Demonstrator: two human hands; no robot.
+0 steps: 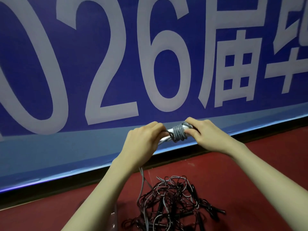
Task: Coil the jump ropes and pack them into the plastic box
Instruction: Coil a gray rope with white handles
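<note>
A grey jump rope is wound in tight turns around its pale handles, held up in front of me. My left hand grips the handle end and the cord on the left of the coil. My right hand pinches the right end of the bundle. The loose grey cord hangs down from my left hand to the floor. A tangled pile of black and grey jump ropes lies on the red floor below my arms. A clear plastic edge, possibly the box, shows at the bottom beside my left forearm.
A large blue banner with white characters stands just ahead, its black base meeting the red floor. The floor stretches to the right of the rope pile.
</note>
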